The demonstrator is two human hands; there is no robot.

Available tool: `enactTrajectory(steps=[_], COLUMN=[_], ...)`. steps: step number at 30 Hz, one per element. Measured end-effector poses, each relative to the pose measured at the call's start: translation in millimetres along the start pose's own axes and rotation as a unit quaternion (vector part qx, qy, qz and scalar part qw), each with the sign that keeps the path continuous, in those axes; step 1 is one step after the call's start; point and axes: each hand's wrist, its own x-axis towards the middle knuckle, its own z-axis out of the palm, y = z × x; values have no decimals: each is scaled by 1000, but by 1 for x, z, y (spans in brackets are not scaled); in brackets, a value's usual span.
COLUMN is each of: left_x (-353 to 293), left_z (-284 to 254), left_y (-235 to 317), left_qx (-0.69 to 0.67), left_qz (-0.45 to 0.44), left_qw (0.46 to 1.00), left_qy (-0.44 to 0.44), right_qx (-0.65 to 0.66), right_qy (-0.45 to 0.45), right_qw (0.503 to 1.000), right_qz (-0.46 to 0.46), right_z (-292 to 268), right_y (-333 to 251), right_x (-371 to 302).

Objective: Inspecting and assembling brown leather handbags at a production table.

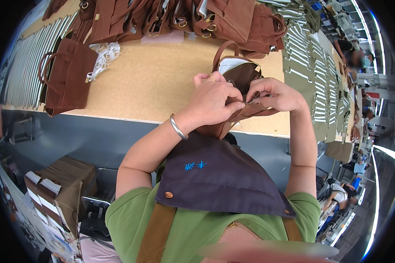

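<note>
A brown handbag [221, 129] stands at the table's front edge, close against my body, its mouth facing up. Its looped handle [218, 55] rises at the far side, and a white sheet or lining [232, 64] shows inside the dark opening. My left hand [217, 98] is closed on the near rim, thumb and fingers pinched together. Just beside it, my right hand [278, 94] pinches the same rim, with a small dark piece showing by its fingertips. What exactly lies between the fingertips is too small to make out.
Several brown bags [171, 22] are heaped along the back of the table [149, 83]. At the left another brown bag [72, 74] lies near a bundle of white cords [104, 57]. Olive pieces [305, 74] overlap in rows at the right. A brown-covered box [70, 175] stands below left.
</note>
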Motion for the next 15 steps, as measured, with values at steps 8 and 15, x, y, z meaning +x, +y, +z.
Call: enactTrajectory(steps=[8, 15], left_x=[-2, -3], left_z=[2, 3], left_y=[-1, 1], left_qx=[-4, -9], left_qz=[0, -3], left_qw=[1000, 999], left_qy=[20, 39], right_qx=[8, -71], right_qy=[6, 45], right_qw=[999, 996], right_qz=[-34, -31], right_z=[0, 10], right_y=[8, -3], right_x=[1, 2])
